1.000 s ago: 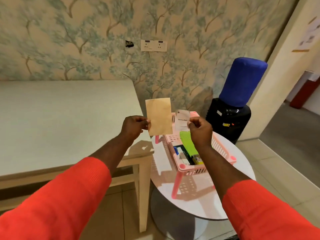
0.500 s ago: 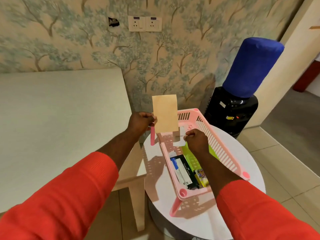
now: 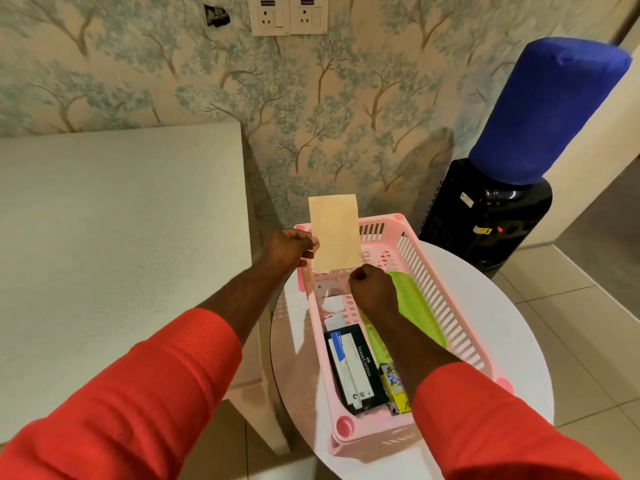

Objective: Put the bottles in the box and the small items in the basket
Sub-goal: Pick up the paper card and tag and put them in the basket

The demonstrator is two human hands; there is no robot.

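The left hand [image 3: 291,249] pinched a tan envelope [image 3: 335,233] by its left edge between thumb and fingers, holding it upright with its long axis vertical and its flat face towards the camera, above the far end of the pink basket [image 3: 446,306]. The right hand [image 3: 374,289] hung over the basket just under the envelope's lower corner with its fingers curled; whether they gripped anything could not be told. The basket stood on the round white desk [image 3: 502,323], lengthwise away from the person, and held a Faber-Castell box [image 3: 353,368] lying along it, a green cloth [image 3: 415,306] and a white card [image 3: 330,299].
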